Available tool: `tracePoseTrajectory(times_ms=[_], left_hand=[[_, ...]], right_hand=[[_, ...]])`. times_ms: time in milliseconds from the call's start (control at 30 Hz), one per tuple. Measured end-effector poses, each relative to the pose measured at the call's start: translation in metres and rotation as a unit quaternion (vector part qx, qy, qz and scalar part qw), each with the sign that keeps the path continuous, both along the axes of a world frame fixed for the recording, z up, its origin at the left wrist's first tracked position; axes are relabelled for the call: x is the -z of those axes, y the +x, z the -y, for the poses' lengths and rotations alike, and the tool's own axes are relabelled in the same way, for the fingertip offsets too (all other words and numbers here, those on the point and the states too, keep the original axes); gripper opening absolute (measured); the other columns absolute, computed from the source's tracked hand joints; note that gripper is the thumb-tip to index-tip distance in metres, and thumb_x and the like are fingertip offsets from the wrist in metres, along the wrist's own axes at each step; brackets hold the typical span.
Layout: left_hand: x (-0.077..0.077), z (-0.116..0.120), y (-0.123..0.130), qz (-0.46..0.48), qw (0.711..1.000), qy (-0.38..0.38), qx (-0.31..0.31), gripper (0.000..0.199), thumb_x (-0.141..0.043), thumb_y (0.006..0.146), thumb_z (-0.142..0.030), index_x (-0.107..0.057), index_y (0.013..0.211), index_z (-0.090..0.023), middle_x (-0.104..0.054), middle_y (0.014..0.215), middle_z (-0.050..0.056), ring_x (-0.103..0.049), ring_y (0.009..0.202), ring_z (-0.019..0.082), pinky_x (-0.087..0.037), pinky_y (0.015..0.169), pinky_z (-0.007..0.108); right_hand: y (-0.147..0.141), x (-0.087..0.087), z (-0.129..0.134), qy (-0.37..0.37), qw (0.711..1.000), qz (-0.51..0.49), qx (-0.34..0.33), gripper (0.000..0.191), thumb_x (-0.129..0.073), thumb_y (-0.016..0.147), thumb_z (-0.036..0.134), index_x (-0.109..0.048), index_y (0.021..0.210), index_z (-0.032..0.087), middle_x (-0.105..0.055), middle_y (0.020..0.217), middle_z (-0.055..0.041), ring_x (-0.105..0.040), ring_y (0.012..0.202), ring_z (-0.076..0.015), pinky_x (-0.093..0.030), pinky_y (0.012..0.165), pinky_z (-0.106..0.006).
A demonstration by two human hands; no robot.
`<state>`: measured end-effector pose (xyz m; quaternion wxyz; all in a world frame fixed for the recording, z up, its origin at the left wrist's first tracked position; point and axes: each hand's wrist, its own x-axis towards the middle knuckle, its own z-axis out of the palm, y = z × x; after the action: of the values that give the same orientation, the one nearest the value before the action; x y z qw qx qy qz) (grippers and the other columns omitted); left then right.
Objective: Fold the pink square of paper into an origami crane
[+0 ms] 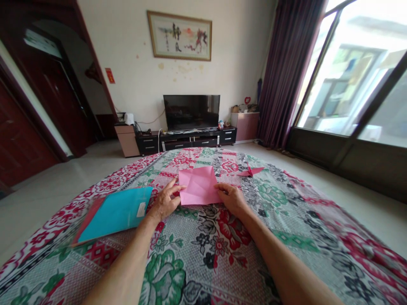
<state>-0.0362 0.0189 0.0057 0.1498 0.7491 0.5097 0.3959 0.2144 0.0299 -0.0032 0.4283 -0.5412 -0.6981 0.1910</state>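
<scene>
A square sheet of pink paper (199, 185) with crease lines lies on the patterned tablecloth, between my two hands. At its left edge, my left hand (167, 200) has its thumb and index finger on the paper, with the fingers apart. My right hand (232, 197) pinches the right edge between thumb and fingers, the other fingers curled. Beyond my right hand sits a small folded pink paper figure (251, 171) with pointed ends. To the left of my left hand lies a blue packet (117, 214) with a white label, over a reddish sheet.
The round table's floral cloth (280, 245) spreads around my forearms. Past its far edge stand a low black cabinet (190, 140) with a television (191, 112), and a pink side cabinet (244, 127). A purple curtain (282, 72) and windows are at the right, doors at the left.
</scene>
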Motion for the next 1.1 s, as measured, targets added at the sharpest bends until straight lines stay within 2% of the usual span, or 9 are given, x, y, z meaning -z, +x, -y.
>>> tracePoseTrajectory(times_ms=[167,367,567,733,833,933,1100], left_hand=[[-0.001,-0.001,-0.002,0.055,0.996,-0.064,0.032,0.036,-0.046,0.069,-0.016,-0.07,0.095,-0.022,-0.068,0.103,0.001,-0.059,0.1,0.019,-0.043,0.093,0.03],[-0.007,0.003,-0.002,0.058,0.99,-0.125,-0.008,0.04,-0.043,0.065,-0.015,-0.072,0.091,-0.022,-0.072,0.085,-0.002,-0.063,0.087,0.018,-0.047,0.082,0.027],[-0.012,0.007,0.002,0.061,0.989,-0.129,-0.045,0.042,-0.04,0.066,-0.018,-0.072,0.094,-0.018,-0.072,0.073,-0.001,-0.064,0.082,0.019,-0.048,0.074,0.026],[-0.011,0.006,0.003,0.08,0.992,-0.091,-0.038,0.034,-0.045,0.073,-0.029,-0.072,0.09,-0.018,-0.072,0.081,0.002,-0.063,0.086,0.02,-0.047,0.075,0.026],[-0.007,0.003,0.003,0.068,0.994,-0.074,-0.041,0.031,-0.05,0.074,-0.035,-0.072,0.089,-0.018,-0.072,0.081,0.002,-0.063,0.08,0.019,-0.047,0.071,0.025],[-0.002,0.0,0.003,0.066,0.995,-0.059,-0.049,0.034,-0.053,0.073,-0.033,-0.068,0.1,-0.018,-0.071,0.085,0.002,-0.063,0.076,0.017,-0.047,0.069,0.024],[0.003,-0.007,0.001,0.121,0.991,-0.022,-0.06,0.046,-0.056,0.071,-0.028,-0.06,0.116,-0.016,-0.068,0.098,0.004,-0.061,0.087,0.017,-0.046,0.078,0.026]], right_hand=[[0.0,0.0,0.0,-0.005,1.0,-0.003,-0.004,0.029,-0.048,0.074,0.02,-0.068,0.094,0.02,-0.071,0.088,-0.0022,-0.064,0.078,-0.0174,-0.048,0.072,-0.029],[-0.001,-0.004,0.004,0.0,1.0,0.004,-0.01,0.029,-0.047,0.073,0.019,-0.068,0.093,0.019,-0.07,0.085,-0.001,-0.063,0.075,-0.0159,-0.047,0.069,-0.026],[-0.002,-0.008,0.007,0.001,1.0,0.02,-0.019,0.029,-0.045,0.075,0.02,-0.069,0.091,0.019,-0.071,0.084,-0.0015,-0.063,0.073,-0.0164,-0.046,0.067,-0.025],[-0.004,-0.01,0.009,-0.012,0.999,0.026,-0.021,0.028,-0.048,0.072,0.019,-0.071,0.088,0.02,-0.071,0.08,-0.0008,-0.063,0.069,-0.0162,-0.046,0.064,-0.025],[-0.004,-0.009,0.008,-0.009,0.999,0.028,-0.027,0.027,-0.048,0.072,0.018,-0.071,0.087,0.02,-0.071,0.077,-0.0002,-0.062,0.067,-0.0154,-0.046,0.063,-0.024],[-0.004,-0.006,0.007,-0.003,0.999,0.031,-0.04,0.028,-0.046,0.072,0.017,-0.07,0.087,0.02,-0.07,0.075,0.0002,-0.061,0.065,-0.0145,-0.045,0.061,-0.023],[-0.002,-0.005,0.006,0.0,0.998,0.037,-0.055,0.028,-0.045,0.073,0.017,-0.069,0.088,0.02,-0.07,0.08,-0.0006,-0.062,0.071,-0.0154,-0.045,0.065,-0.024]])
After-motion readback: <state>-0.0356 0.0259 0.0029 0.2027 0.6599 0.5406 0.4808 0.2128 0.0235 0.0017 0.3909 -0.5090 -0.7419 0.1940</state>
